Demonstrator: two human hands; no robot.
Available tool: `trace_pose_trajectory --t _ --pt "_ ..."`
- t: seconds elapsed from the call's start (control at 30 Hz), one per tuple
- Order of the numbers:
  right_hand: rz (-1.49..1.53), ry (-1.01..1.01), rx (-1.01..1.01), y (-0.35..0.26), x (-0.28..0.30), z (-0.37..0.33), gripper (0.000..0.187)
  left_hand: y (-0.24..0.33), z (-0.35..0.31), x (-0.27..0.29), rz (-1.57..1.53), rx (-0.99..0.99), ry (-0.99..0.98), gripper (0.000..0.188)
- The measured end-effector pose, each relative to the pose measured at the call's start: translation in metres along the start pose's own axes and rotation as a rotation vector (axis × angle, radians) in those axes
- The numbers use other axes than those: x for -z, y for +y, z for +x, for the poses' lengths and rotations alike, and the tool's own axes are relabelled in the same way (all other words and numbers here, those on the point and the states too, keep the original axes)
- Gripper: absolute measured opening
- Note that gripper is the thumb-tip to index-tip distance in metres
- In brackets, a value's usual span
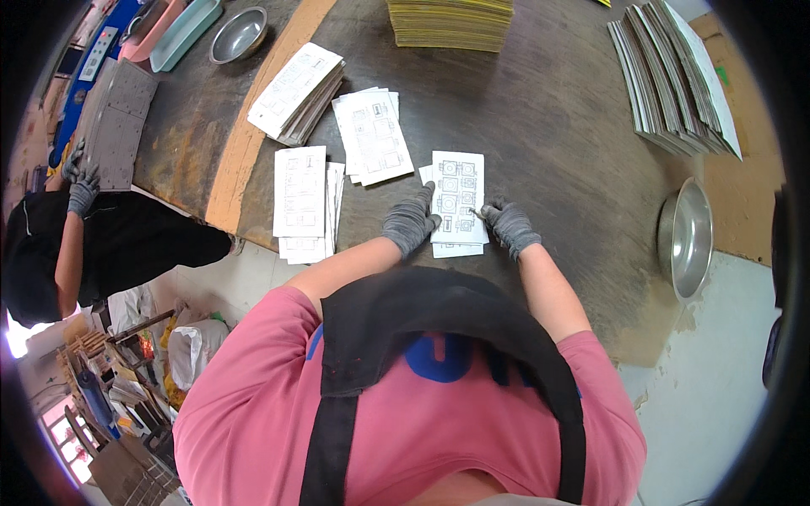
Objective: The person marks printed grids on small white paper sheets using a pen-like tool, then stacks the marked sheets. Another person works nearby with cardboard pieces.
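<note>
Left hand [411, 221], thumb parted, and right hand [510, 226], fingers curled, touch a paper stack's [458, 181] opposite edges; right grip unclear. Bare table [561, 126] spreads beyond.

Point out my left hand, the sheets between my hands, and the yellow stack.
Left hand [408, 223]: head view, back of the glove.
Sheets [459, 201]: head view, top sheet's face.
Yellow stack [451, 29]: head view, near side.

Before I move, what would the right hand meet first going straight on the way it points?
The small stack of printed white sheets, directly ahead: the right hand is at its right edge, fingertips seeming to touch it, though this single view leaves exact contact unclear.
</note>
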State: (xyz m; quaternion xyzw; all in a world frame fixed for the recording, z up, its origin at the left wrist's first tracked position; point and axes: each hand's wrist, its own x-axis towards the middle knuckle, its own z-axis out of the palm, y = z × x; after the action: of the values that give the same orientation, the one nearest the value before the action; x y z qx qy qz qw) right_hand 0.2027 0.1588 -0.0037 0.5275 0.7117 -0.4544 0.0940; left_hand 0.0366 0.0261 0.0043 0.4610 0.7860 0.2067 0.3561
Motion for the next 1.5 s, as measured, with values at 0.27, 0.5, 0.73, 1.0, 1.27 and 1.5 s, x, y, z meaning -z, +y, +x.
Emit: trace_pose_trajectory --t 0.27,0.5,0.73,1.0,1.27,1.5 --pt "-0.633 0.184 0.286 -0.04 -0.014 -0.03 0.023 -0.001 0.001 -0.002 0.022 0.004 -0.024 0.064" --pt "0.095 -0.012 0.107 -0.006 -0.027 -0.025 0.025 0.0 -0.001 -0.001 0.03 0.032 -0.034 0.064" --pt "0.182 -0.119 -0.032 -0.006 -0.027 -0.017 0.024 0.001 -0.002 0.001 -0.008 0.016 -0.024 0.065" --pt "-0.405 0.008 0.248 -0.041 -0.031 -0.022 0.02 0.0 -0.001 0.0 0.076 0.035 -0.034 0.065" --pt "-0.733 0.093 0.475 -0.046 -0.05 -0.038 0.022 -0.009 0.005 -0.012 0.011 -0.006 -0.012 0.058" --pt "-0.165 0.273 0.275 0.017 -0.015 -0.027 0.028 -0.035 0.004 -0.029 -0.337 -0.103 0.129 0.04"
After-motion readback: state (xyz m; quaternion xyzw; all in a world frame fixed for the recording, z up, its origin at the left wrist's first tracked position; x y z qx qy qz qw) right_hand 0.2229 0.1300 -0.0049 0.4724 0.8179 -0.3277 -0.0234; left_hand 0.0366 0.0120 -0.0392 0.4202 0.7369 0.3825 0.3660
